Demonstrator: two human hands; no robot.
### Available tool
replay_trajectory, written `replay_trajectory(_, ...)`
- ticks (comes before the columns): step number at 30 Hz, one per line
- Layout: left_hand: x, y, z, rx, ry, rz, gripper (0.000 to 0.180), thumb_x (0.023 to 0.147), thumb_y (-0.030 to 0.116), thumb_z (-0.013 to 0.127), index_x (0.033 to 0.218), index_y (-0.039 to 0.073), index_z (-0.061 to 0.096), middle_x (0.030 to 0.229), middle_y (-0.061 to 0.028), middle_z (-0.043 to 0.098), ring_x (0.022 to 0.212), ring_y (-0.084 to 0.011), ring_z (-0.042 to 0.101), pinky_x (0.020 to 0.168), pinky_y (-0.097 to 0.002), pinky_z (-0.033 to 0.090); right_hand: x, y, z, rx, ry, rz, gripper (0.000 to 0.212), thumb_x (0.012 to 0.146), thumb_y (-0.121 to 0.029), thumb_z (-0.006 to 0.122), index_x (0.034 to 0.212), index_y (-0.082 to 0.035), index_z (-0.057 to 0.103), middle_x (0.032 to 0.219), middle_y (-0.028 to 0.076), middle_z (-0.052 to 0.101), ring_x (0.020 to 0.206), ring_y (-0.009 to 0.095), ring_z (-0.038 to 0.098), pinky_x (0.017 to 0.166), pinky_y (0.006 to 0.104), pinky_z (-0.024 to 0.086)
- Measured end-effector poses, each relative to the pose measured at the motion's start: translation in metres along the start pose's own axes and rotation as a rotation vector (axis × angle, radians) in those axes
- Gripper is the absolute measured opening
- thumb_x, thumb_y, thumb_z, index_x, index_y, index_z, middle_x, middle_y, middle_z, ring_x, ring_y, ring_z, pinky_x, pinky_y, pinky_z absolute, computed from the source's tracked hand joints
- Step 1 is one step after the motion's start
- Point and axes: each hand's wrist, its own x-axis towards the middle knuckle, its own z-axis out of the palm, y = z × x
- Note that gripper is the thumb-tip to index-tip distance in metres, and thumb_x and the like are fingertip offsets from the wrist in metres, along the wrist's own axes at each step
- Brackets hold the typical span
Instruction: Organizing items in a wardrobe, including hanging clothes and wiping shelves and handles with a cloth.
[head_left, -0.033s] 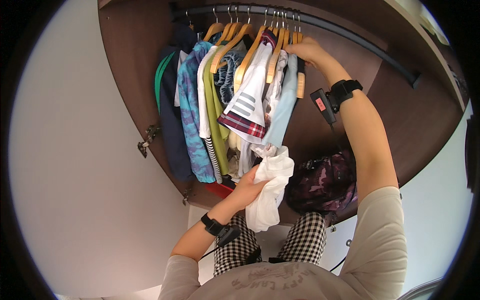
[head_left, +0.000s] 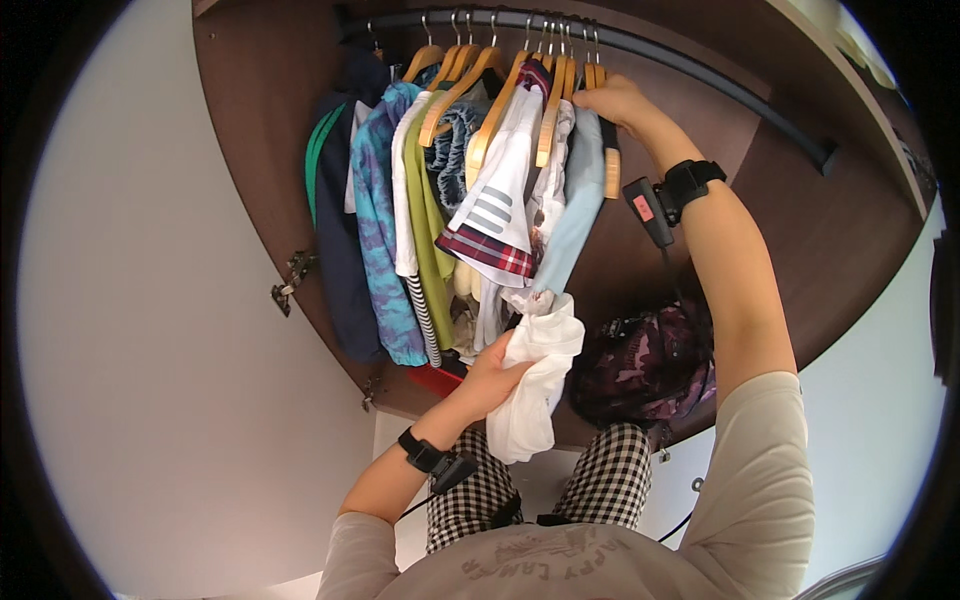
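Here, clothes point(head_left: 487, 215) hang inside a brown wardrobe point(head_left: 815, 240).

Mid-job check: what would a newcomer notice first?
Probably the white cloth in the left hand, at lower center. Next, the row of clothes on wooden hangers above, with the right hand at its right end. The camouflage bag sits right of the cloth, inside the wardrobe.

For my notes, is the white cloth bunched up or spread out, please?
Bunched up: the white cloth is gathered in folds in the left hand.
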Motion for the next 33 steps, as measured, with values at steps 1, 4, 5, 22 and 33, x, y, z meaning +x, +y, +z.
replay_trajectory(1,0.001,0.000,-0.002,0.026,-0.002,-0.020,0.043,0.087,0.005,0.056,0.127,0.004,0.043,0.112,-0.0050,0.058,0.098,-0.0125,0.057,0.083,-0.0266,0.048,0.009,0.017,-0.004,-0.018,0.083,-0.029,0.034,0.068,-0.028,0.068,0.084,0.002,0.063,0.076,0.010,0.063,0.070,0.019,0.058,0.053,0.0307,0.045)
replay_trajectory(4,0.003,-0.009,-0.015,0.126,0.004,0.003,0.044,0.086,0.002,0.056,0.128,0.003,0.043,0.112,-0.0057,0.058,0.097,-0.0121,0.057,0.084,-0.0263,0.047,0.007,0.048,-0.020,0.080,0.150,-0.175,0.032,0.070,-0.025,0.066,0.087,0.002,0.062,0.080,0.010,0.064,0.073,0.019,0.058,0.062,0.0317,0.046)
replay_trajectory(5,0.003,-0.008,-0.015,0.105,0.006,-0.007,0.045,0.085,0.000,0.055,0.128,0.002,0.042,0.111,-0.0062,0.058,0.097,-0.0117,0.056,0.083,-0.0258,0.047,0.005,0.057,-0.029,0.074,0.141,-0.140,0.040,0.071,-0.024,0.064,0.102,0.002,0.060,0.092,0.013,0.063,0.083,0.021,0.059,0.075,0.0315,0.046)
replay_trajectory(22,0.020,-0.051,-0.034,0.184,0.017,-0.013,0.046,0.085,-0.001,0.053,0.129,0.001,0.041,0.115,-0.0088,0.057,0.099,-0.0144,0.057,0.085,-0.0285,0.047,-0.064,0.010,-0.046,-0.231,0.335,-0.577,0.052,0.079,-0.039,0.060,0.114,0.000,0.055,0.091,0.020,0.062,0.081,0.028,0.061,0.072,0.0343,0.048)
replay_trajectory(33,0.019,-0.039,-0.017,0.126,0.036,0.001,0.050,0.084,-0.001,0.055,0.131,0.001,0.040,0.113,-0.0077,0.057,0.097,-0.0132,0.056,0.083,-0.0274,0.047,-0.027,-0.040,-0.013,-0.388,-0.070,-0.113,0.034,0.071,-0.031,0.060,0.076,0.003,0.063,0.069,0.015,0.063,0.048,0.021,0.059,0.041,0.0284,0.047)
